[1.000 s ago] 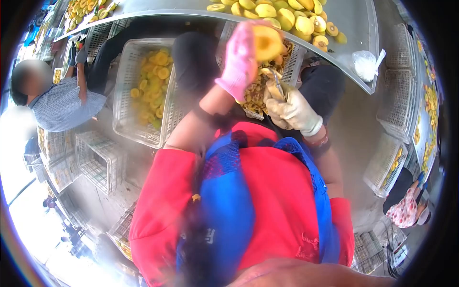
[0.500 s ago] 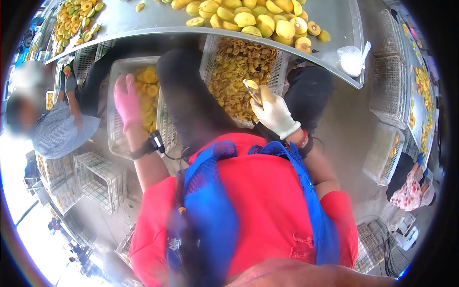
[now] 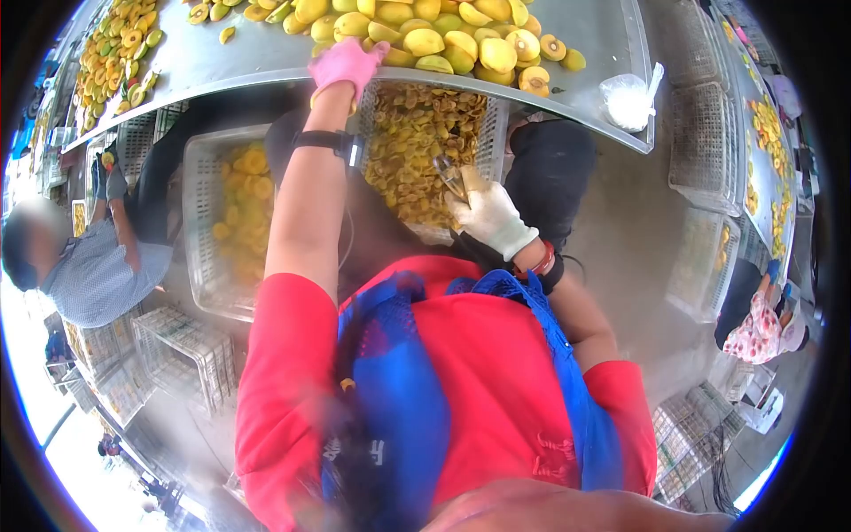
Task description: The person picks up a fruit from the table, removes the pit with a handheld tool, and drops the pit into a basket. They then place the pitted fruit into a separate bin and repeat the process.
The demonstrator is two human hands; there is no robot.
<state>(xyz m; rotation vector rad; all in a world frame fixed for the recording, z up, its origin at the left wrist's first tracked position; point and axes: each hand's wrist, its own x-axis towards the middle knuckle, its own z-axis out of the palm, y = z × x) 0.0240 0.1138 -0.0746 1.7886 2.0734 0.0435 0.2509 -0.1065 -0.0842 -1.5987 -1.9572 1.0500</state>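
Note:
My left hand (image 3: 346,66), in a pink glove, reaches over the table edge to the near side of a pile of yellow, peach-like fruit (image 3: 425,41). Its thumb and fingers are apart and touch the fruit or lie close to it; I see no piece in its grasp. In a white glove, my right hand (image 3: 496,215) is closed around a pliers-like metal tool (image 3: 450,177) with a rounded tip. The tool is over a crate (image 3: 496,120) between my legs, filled with brownish-yellow fruit scraps.
Left of my legs stands a pale crate (image 3: 197,222) of yellow fruit pieces. A knotted plastic bag (image 3: 628,102) lies on the metal table (image 3: 266,62). Stacked crates (image 3: 705,142) stand at right. Co-workers sit on both sides, one in a checked shirt (image 3: 106,275).
My left hand has gone from the left crate up to the fruit pile. A yellow piece at the tool's tip no longer shows. My right hand stays over the scrap crate.

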